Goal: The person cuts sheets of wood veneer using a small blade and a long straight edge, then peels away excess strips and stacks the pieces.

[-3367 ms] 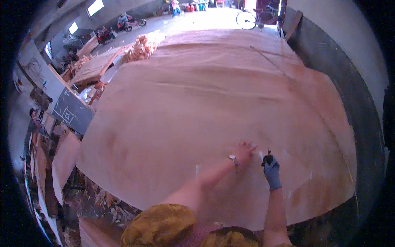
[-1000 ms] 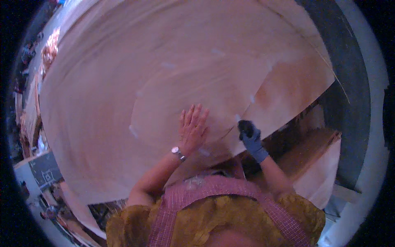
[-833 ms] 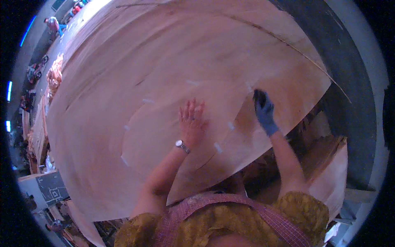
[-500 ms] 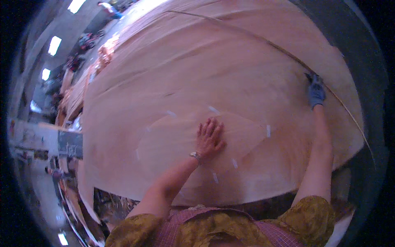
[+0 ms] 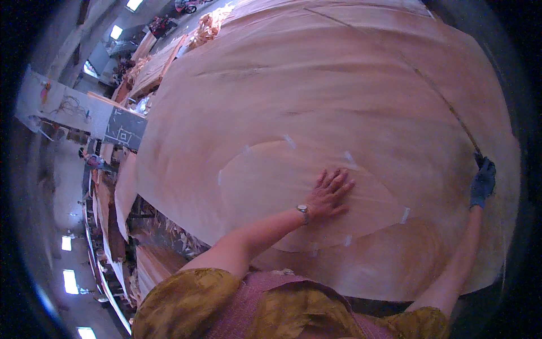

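A broad sheet of thin reddish wood veneer (image 5: 186,141) lies before me, with a paler rounded veneer piece (image 5: 265,192) on it. Short whitish tape strips (image 5: 405,215) sit along that piece's border. My left hand (image 5: 332,195), bare with a watch at the wrist, rests palm down on the piece, fingers spread. At the right side, my right hand (image 5: 483,179), in a grey-blue glove, is closed round the near part of a long thin stick (image 5: 440,93), which reaches to the far side of the sheet. Something dark shows at the gloved fingertips; its kind is unclear.
Veneer scraps (image 5: 209,27) are heaped beyond the far left edge. A grey panel (image 5: 125,127) with white marks stands at the left. Further left are stacked sheets (image 5: 104,209) and another person (image 5: 93,160). More scraps (image 5: 169,229) lie below the sheet's near-left edge.
My view has turned, so the sheet appears rotated. The gloved right hand has come nearer to me along the stick, toward the right edge. My left hand stays flat on the veneer.
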{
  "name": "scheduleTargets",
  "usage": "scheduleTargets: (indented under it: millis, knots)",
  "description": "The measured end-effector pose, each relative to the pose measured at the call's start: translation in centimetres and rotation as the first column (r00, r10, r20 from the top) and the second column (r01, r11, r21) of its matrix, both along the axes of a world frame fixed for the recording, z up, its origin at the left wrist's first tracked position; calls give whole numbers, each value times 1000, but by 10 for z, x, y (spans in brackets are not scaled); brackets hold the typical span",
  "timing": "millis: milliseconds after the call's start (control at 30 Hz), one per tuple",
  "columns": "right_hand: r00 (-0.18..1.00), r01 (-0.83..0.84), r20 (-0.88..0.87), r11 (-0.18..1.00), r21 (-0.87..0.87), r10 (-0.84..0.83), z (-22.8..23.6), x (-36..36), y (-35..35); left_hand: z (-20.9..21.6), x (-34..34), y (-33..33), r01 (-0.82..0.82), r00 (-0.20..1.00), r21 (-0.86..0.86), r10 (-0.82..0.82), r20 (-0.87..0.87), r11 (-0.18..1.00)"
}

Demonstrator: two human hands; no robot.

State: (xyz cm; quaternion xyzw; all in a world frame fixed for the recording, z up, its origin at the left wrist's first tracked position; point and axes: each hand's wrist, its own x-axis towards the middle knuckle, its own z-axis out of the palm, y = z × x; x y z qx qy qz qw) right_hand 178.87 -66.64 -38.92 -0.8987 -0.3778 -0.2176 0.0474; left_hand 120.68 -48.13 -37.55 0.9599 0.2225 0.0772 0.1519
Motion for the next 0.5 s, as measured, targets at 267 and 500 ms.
scheduleTargets:
  millis: [267, 500]
  knots:
    - [912, -372, -133, 919, 132, 389, 83, -185, 20, -1, -47, 14, 36, 956, -156, 11, 294, 987]
    - [759, -105, -548, 896, 431, 352, 111, -418, -39, 90, -273, 158, -105, 883, 217, -10, 470, 971]
